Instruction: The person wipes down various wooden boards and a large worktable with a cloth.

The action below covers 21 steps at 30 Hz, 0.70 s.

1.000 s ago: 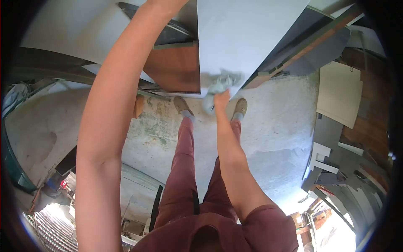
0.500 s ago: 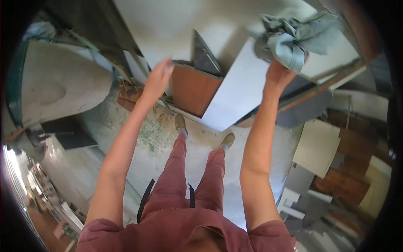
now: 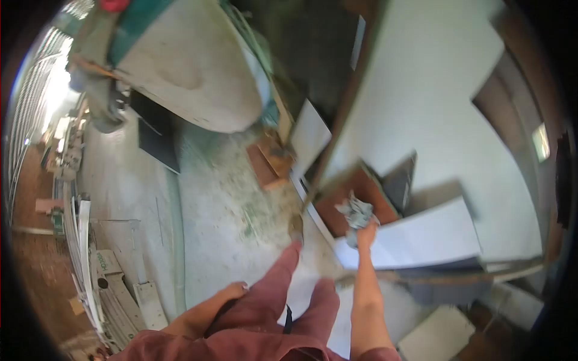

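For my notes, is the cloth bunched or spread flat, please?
Bunched: the cloth is a crumpled wad in the right hand.

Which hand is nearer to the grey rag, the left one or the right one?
Right. The right hand grips the grey rag by the white board; the left hand is down beside the thigh, well apart from it.

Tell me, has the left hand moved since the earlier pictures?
Yes. The left hand dropped from beside the brown panel down to the thigh.
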### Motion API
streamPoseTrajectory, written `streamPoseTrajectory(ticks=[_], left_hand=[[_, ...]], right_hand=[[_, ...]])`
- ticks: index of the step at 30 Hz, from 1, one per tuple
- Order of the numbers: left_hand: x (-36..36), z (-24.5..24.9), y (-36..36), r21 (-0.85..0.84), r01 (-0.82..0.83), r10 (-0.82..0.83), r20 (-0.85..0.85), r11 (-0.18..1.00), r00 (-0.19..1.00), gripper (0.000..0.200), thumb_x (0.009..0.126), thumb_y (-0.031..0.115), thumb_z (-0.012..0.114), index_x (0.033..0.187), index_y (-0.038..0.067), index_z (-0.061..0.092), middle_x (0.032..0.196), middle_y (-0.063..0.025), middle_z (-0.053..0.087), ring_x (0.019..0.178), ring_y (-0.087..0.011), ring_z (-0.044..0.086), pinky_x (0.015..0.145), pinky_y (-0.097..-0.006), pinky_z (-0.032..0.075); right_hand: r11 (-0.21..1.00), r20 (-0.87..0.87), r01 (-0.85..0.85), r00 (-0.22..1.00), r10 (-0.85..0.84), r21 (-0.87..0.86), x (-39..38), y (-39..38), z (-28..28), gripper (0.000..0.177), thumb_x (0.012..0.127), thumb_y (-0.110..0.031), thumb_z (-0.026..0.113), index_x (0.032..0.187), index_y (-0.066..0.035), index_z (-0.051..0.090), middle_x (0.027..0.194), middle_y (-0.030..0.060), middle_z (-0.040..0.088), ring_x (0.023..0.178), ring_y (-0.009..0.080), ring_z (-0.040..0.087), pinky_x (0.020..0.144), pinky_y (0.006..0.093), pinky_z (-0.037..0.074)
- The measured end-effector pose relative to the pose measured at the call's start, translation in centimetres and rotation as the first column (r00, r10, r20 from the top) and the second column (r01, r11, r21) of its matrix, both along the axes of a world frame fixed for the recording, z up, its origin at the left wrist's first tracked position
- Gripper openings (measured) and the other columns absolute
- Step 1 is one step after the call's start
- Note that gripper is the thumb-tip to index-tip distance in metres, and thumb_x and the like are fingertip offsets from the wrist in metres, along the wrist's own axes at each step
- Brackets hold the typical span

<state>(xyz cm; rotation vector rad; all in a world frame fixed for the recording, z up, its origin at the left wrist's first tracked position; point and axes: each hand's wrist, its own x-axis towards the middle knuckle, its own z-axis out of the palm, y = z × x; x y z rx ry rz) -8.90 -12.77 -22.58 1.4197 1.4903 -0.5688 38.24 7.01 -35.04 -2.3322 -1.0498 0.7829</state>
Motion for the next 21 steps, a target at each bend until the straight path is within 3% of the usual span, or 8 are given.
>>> streamPoseTrajectory(ticks=[2, 5, 8, 12, 14, 15, 17, 21], left_hand=[[2.0, 1.7, 3.3, 0.045, -0.168, 0.165, 0.073, 0.985, 0.984, 0.038, 0.076, 0.034, 0.054, 0.101, 0.004, 0.055, 0.096, -0.0184, 0.058, 0.091, -0.0325, 0.055, 0.080, -0.0366, 0.043], [3.7, 2.1, 8.5, 0.240, -0.167, 0.106, 0.248, 0.956, 0.963, 0.035, 0.076, 0.031, 0.055, 0.100, 0.005, 0.055, 0.090, -0.0163, 0.060, 0.083, -0.0304, 0.058, 0.074, -0.0358, 0.045], [8.3, 8.8, 17.2, 0.150, -0.381, 0.310, 0.354, 0.912, 0.882, 0.026, 0.079, 0.029, 0.054, 0.079, 0.004, 0.060, 0.071, -0.0154, 0.060, 0.065, -0.0294, 0.059, 0.062, -0.0365, 0.045], [14.5, 14.8, 25.8, 0.359, -0.274, 0.100, 0.434, 0.892, 0.895, 0.040, 0.080, 0.037, 0.054, 0.062, 0.002, 0.059, 0.062, -0.0140, 0.057, 0.064, -0.0301, 0.056, 0.060, -0.0376, 0.043], [17.8, 16.0, 27.9, 0.621, -0.327, -0.270, 0.672, 0.712, 0.689, 0.038, 0.078, 0.039, 0.057, 0.074, 0.002, 0.061, 0.079, -0.0146, 0.059, 0.078, -0.0287, 0.055, 0.070, -0.0349, 0.043], [19.3, 14.4, 28.2, 0.538, -0.321, -0.204, 0.702, 0.779, 0.682, 0.041, 0.077, 0.038, 0.059, 0.099, 0.003, 0.056, 0.102, -0.0126, 0.056, 0.093, -0.0233, 0.051, 0.082, -0.0314, 0.040], [22.3, 23.1, 28.2, -0.243, -0.246, 0.330, 0.844, 0.938, 0.423, 0.056, 0.077, 0.037, 0.061, 0.118, 0.003, 0.042, 0.111, -0.0097, 0.050, 0.101, -0.0184, 0.047, 0.089, -0.0297, 0.036], [22.6, 23.2, 26.5, -0.479, -0.062, 0.442, 0.742, 0.876, 0.505, 0.050, 0.077, 0.031, 0.062, 0.116, 0.005, 0.043, 0.105, -0.0066, 0.054, 0.094, -0.0157, 0.053, 0.080, -0.0292, 0.044]], right_hand=[[0.977, 0.108, -0.017, 0.994, -0.006, 0.213, 1.6, 5.2, 5.1, 0.045, 0.064, 0.005, 0.050, 0.109, -0.001, 0.046, 0.103, 0.0214, 0.047, 0.101, 0.0385, 0.045, 0.086, 0.0418, 0.036], [0.796, 0.131, -0.094, 0.991, 0.019, 0.598, 2.2, 9.5, 16.5, 0.045, 0.068, 0.000, 0.053, 0.112, 0.002, 0.042, 0.104, 0.0204, 0.043, 0.099, 0.0379, 0.043, 0.087, 0.0401, 0.034], [0.808, 0.128, -0.100, 0.991, 0.031, 0.581, 1.0, 10.4, 24.4, 0.045, 0.069, -0.002, 0.055, 0.112, 0.002, 0.042, 0.106, 0.0204, 0.044, 0.101, 0.0373, 0.042, 0.088, 0.0398, 0.033], [0.867, 0.063, -0.135, 0.991, 0.119, 0.480, -1.9, 5.3, 26.6, 0.038, 0.069, -0.001, 0.052, 0.107, 0.001, 0.047, 0.100, 0.0189, 0.051, 0.097, 0.0340, 0.048, 0.085, 0.0381, 0.036], [0.898, -0.118, -0.072, 0.984, 0.136, 0.435, -6.3, 2.1, 30.0, 0.030, 0.072, -0.005, 0.050, 0.102, 0.000, 0.052, 0.090, 0.0190, 0.057, 0.085, 0.0342, 0.054, 0.075, 0.0390, 0.043], [0.948, -0.145, -0.088, 0.980, 0.138, 0.307, -8.2, 0.6, 30.0, 0.028, 0.074, -0.010, 0.051, 0.100, 0.000, 0.053, 0.093, 0.0203, 0.057, 0.087, 0.0320, 0.055, 0.074, 0.0375, 0.043], [0.937, -0.450, 0.180, 0.893, -0.027, 0.299, -12.7, -1.7, 32.6, 0.026, 0.079, -0.020, 0.052, 0.097, -0.002, 0.054, 0.086, 0.0096, 0.058, 0.080, 0.0225, 0.053, 0.075, 0.0341, 0.041], [0.967, -0.736, 0.242, 0.668, -0.108, 0.078, -15.2, -6.0, 33.9, 0.059, 0.086, -0.044, 0.043, 0.120, 0.004, 0.039, 0.107, 0.0179, 0.051, 0.099, 0.0250, 0.049, 0.088, 0.0311, 0.035]])
